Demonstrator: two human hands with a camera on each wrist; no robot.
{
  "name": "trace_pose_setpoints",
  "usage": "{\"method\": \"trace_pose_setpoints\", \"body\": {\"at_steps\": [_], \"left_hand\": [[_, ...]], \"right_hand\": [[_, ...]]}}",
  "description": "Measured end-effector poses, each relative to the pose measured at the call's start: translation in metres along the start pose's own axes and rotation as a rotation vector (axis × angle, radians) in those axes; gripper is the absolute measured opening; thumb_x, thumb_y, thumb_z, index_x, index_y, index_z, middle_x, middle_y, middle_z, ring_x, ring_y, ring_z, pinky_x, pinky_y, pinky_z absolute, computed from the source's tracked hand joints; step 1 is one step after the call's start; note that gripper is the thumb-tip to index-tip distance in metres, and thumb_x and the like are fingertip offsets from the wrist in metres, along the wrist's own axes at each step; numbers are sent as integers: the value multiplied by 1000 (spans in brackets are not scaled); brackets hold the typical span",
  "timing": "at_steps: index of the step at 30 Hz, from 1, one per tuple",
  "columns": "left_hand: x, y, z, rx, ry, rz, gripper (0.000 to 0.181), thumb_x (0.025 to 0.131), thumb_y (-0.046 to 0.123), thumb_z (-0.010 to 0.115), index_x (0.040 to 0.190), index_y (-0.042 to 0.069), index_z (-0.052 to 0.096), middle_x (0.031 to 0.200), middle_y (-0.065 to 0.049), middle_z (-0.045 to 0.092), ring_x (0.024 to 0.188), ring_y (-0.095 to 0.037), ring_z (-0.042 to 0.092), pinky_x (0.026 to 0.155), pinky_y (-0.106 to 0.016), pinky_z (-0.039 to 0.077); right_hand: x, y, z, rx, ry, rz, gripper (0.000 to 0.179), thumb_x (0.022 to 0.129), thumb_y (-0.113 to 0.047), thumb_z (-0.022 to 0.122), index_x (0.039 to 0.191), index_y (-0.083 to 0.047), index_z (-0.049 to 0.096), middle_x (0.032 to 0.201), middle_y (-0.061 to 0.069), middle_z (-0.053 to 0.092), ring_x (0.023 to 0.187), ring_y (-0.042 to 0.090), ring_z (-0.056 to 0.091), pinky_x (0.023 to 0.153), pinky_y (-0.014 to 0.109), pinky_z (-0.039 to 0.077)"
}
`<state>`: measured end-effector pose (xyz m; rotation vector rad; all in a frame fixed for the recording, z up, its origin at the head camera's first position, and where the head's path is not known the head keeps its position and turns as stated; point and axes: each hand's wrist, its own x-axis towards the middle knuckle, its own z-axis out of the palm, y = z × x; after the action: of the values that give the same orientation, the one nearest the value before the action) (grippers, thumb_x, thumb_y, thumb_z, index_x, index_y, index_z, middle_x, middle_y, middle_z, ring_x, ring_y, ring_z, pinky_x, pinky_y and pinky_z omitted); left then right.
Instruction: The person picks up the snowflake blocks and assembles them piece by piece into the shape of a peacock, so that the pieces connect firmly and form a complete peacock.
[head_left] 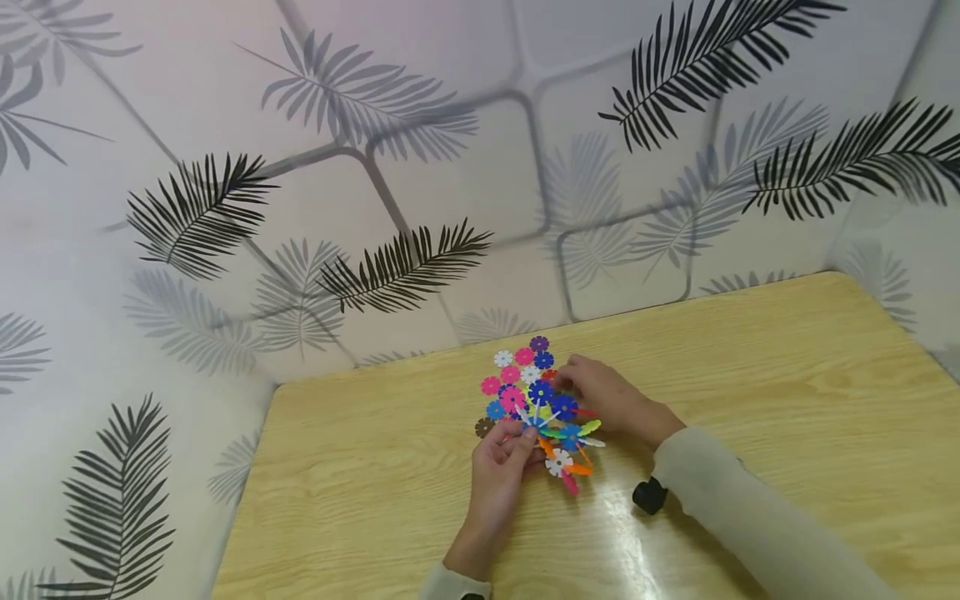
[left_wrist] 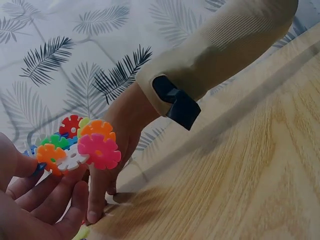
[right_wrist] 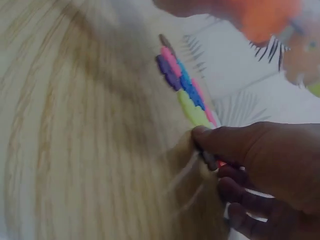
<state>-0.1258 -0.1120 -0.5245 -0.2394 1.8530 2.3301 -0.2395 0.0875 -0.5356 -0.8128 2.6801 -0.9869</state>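
Note:
My left hand (head_left: 501, 467) pinches a built cluster of interlocking plastic flower discs (head_left: 570, 437) between thumb and fingers, above the table. White, orange (left_wrist: 98, 131), pink (left_wrist: 99, 151), green and blue discs slot together at angles in it. Beyond it, my right hand (head_left: 603, 396) is down at the table, at the near right side of the loose discs (head_left: 510, 375). In the right wrist view, the right thumb and fingers (right_wrist: 240, 142) pinch a dark disc (right_wrist: 208, 161) next to a yellow-green disc (right_wrist: 192, 110). The right fingertips are partly hidden in the head view.
Loose discs, pink, white, blue, purple and brown (head_left: 485, 427), lie flat on the wooden table (head_left: 360, 500). A leaf-patterned wall (head_left: 420, 192) stands along the table's back and left edges. A black strap piece (head_left: 649, 496) hangs at the right sleeve.

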Motion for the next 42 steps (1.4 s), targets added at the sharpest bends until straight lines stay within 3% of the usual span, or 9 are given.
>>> {"method": "trace_pose_setpoints", "body": {"at_steps": [3,6,10,13,17,24,34,42], "left_hand": [[0,0,1,6,-2,-2,7,110,10,65,109,4,62,90,2,79,82,-9,75,86,-28,67],[-1,1,1,19,1,-11,6,110,10,65,109,5,61,92,2,80,84,-10,75,87,-28,67],[-2,1,0,35,7,-28,5,110,10,64,110,5,61,95,0,80,85,-11,75,88,-28,66],[-3,1,-1,50,9,-34,5,110,9,63,110,4,61,95,-1,80,86,-12,74,87,-28,66],[-4,0,-3,62,10,-27,7,111,10,63,110,3,62,93,1,79,84,-10,73,86,-26,66],[-3,1,-5,83,-37,-21,9,111,13,63,112,3,62,96,0,81,85,-9,75,84,-26,66],[-1,3,-5,147,-73,-60,12,112,14,63,112,3,65,91,3,79,83,-7,71,83,-23,64],[1,3,-5,176,-94,-63,11,111,12,64,110,2,66,85,5,76,79,-7,68,80,-22,64]], "right_hand": [[-7,1,-5,97,-14,50,23,95,17,69,106,-3,71,100,8,68,90,19,62,86,35,62],[-17,5,-9,178,18,84,20,95,11,73,100,-8,70,92,4,68,84,17,59,77,28,57],[-38,6,-17,275,139,68,11,96,-4,82,103,-11,75,92,1,76,84,12,67,75,23,58],[-56,3,-24,356,229,35,15,97,-8,82,112,-9,79,99,3,82,89,10,74,79,22,62],[-74,-3,-29,414,280,-7,17,99,-10,81,115,-11,81,104,4,83,91,8,77,79,24,65],[-88,-9,-25,408,344,-53,15,99,-8,80,112,-13,81,105,2,84,92,4,76,81,24,66],[-88,-7,-23,357,428,-252,25,91,10,81,106,-10,83,100,2,84,91,3,77,81,23,66],[-87,-7,-23,315,455,-308,27,88,11,83,103,-11,84,97,2,84,88,4,78,80,18,64]]}}
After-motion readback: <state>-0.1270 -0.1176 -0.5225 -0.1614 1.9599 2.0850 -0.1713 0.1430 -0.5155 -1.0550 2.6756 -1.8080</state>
